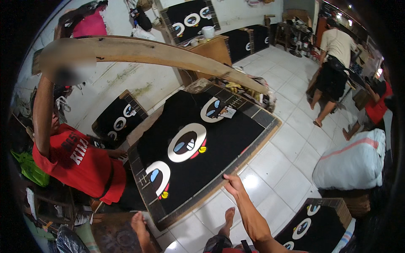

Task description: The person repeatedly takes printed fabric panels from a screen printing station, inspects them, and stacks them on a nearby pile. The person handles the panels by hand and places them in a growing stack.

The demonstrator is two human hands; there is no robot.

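A large board (136,162) with a dark, marked border is tilted in front of me. Black fabric (219,156) lies flat on it, printed with white rings and blue, red and yellow details. My right hand (233,184) grips the board's near right edge, thumb on top. Just off its lower left corner is my left hand (138,222), holding nothing I can see, its fingers loosely apart. A co-worker in a red shirt (80,162) stands at the left, one arm raised to a long wooden plank (156,52) that spans above the board.
Similar printed black panels (120,122) lean by the wall, and a stack of them (303,227) stands at lower right. A white sack (350,162) sits at right. Two more people, one in a cream shirt (337,44), are farther back on the tiled floor (287,147).
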